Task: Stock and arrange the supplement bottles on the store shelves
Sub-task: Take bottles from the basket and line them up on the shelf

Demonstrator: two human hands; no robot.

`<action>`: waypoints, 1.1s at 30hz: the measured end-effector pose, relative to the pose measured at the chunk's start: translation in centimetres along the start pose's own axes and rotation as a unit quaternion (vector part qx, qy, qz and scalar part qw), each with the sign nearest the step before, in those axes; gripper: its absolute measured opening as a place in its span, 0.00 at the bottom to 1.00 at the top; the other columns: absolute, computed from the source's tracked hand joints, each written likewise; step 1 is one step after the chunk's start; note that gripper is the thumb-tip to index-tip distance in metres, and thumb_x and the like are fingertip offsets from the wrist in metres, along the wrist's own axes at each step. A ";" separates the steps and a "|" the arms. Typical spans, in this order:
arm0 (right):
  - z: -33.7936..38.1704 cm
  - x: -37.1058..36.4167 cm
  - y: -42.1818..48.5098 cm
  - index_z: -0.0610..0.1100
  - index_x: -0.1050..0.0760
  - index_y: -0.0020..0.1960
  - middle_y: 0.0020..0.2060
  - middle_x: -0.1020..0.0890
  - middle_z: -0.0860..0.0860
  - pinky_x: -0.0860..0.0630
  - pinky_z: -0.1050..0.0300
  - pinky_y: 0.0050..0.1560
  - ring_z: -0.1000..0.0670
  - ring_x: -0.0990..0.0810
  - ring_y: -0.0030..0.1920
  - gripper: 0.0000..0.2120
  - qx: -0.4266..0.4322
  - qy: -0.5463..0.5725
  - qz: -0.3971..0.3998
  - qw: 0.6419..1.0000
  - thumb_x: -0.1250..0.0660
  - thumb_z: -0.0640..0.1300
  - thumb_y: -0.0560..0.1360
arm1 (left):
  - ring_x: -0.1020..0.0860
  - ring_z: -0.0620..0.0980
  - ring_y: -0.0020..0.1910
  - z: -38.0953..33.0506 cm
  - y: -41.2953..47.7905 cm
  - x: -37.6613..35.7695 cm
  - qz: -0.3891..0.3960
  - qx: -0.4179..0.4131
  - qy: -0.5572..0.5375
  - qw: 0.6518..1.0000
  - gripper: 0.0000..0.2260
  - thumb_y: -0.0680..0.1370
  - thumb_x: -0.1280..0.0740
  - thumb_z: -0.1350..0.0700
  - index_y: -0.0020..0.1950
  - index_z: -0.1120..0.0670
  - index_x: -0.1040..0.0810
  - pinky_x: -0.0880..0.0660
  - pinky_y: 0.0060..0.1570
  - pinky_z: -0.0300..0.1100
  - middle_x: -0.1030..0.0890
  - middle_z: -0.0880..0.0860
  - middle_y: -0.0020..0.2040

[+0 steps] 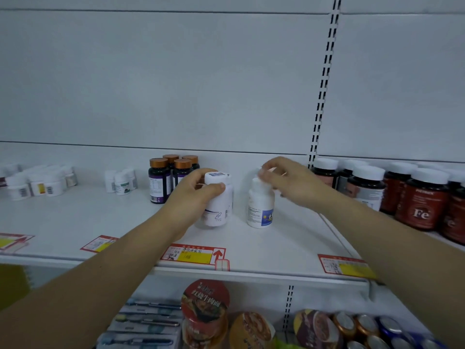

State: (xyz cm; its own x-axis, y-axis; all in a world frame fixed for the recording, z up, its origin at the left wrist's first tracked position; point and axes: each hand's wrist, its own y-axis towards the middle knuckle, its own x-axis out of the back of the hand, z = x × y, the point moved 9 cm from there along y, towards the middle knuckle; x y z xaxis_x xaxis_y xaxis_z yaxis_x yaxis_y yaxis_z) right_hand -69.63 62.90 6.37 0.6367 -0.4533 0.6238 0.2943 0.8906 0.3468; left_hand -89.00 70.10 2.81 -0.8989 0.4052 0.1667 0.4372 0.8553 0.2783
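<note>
My left hand (193,190) grasps the barcode-capped white bottle (219,205), upright on the shelf (100,217). Just beside it, my right hand (289,182) is at the blue-labelled bottle (260,210)'s cap. It is blurred, so I cannot tell whether it grips.

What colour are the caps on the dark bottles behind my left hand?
Copper-orange caps, head view.

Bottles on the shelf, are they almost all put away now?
Partly. Done: copper-capped bottles and red bottles stand grouped. In hand: the left hand grips a white bottle; the right hand is at the cap of a second white bottle, grip too blurred to tell. Left: both probably need lining up.
</note>
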 end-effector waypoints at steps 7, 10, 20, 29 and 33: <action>-1.3 -0.8 -1.3 0.52 0.32 0.61 0.51 0.24 0.50 0.27 0.59 0.39 0.50 0.23 0.42 0.21 -0.051 -0.036 0.011 0.998 0.29 0.51 0.71 | 0.23 0.52 0.55 0.7 1.4 -1.7 0.031 0.051 0.032 0.998 0.11 0.78 0.34 0.53 0.60 0.49 0.27 0.26 0.58 0.55 0.21 0.50 0.56; -2.4 -0.4 -1.1 0.52 0.32 0.63 0.54 0.24 0.47 0.23 0.54 0.45 0.48 0.22 0.46 0.22 -0.081 -0.016 -0.005 0.997 0.31 0.49 0.72 | 0.22 0.52 0.54 0.8 2.5 -2.8 0.040 0.056 0.056 0.996 0.13 0.77 0.34 0.53 0.61 0.50 0.28 0.25 0.58 0.54 0.22 0.51 0.56; -0.7 -1.0 -1.2 0.56 0.38 0.69 0.48 0.25 0.50 0.20 0.52 0.43 0.49 0.21 0.42 0.21 -0.058 0.180 -0.024 0.982 0.38 0.46 0.78 | 0.23 0.52 0.56 -1.0 2.3 -2.2 0.052 0.049 -0.087 0.994 0.10 0.80 0.38 0.54 0.61 0.47 0.28 0.25 0.56 0.57 0.22 0.52 0.60; 5.7 -4.4 -1.1 0.50 0.28 0.57 0.46 0.21 0.48 0.24 0.49 0.50 0.44 0.21 0.47 0.13 -0.035 0.425 0.064 0.902 0.43 0.57 0.80 | 0.21 0.56 0.44 -3.0 -3.0 0.9 0.044 0.097 -0.264 0.959 0.24 0.79 0.47 0.39 0.62 0.55 0.25 0.23 0.40 0.50 0.20 0.56 0.49; 8.3 -7.3 -1.8 0.47 0.26 0.59 0.41 0.18 0.49 0.23 0.55 0.38 0.49 0.19 0.38 0.19 -0.036 0.495 0.106 0.862 0.45 0.59 0.80 | 0.23 0.60 0.50 -3.9 -5.8 3.4 0.032 0.078 -0.271 0.959 0.21 0.80 0.49 0.49 0.62 0.58 0.24 0.26 0.47 0.53 0.20 0.58 0.54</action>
State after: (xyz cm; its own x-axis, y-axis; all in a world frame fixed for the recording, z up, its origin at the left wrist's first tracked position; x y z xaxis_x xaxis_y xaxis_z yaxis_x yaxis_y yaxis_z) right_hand -80.74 64.30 7.02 0.9672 -0.0577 -0.2473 0.1170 0.9656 0.2320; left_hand -94.44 65.24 5.45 -0.7726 0.5301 -0.3493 0.5194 0.8442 0.1324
